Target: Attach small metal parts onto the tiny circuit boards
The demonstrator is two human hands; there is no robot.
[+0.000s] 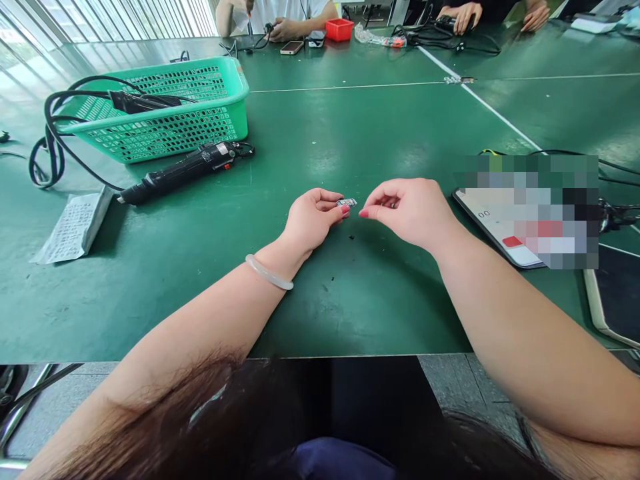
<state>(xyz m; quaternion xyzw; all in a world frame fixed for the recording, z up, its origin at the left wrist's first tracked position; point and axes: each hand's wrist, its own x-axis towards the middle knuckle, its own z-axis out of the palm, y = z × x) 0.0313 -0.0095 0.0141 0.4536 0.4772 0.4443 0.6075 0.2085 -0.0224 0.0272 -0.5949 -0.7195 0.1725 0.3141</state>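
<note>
My left hand [316,217] pinches a small flat silvery piece with dark marks [347,202] between thumb and fingers, over the green table. The piece is too small to tell its kind. Just to the right of it, my right hand [406,208] has its thumb and fingertips drawn together, a short gap away from the piece. Whatever those fingertips hold, if anything, is hidden. A tiny dark speck [351,237] lies on the table below the hands.
A green plastic basket [170,133] with a cabled black tool stands left. Before it lie a black electric screwdriver [193,170] and a crumpled paper packet [75,227]. A partly blurred phone-like device [493,223] lies right. Across the table are co-workers' hands [463,15] and a red bin [339,29].
</note>
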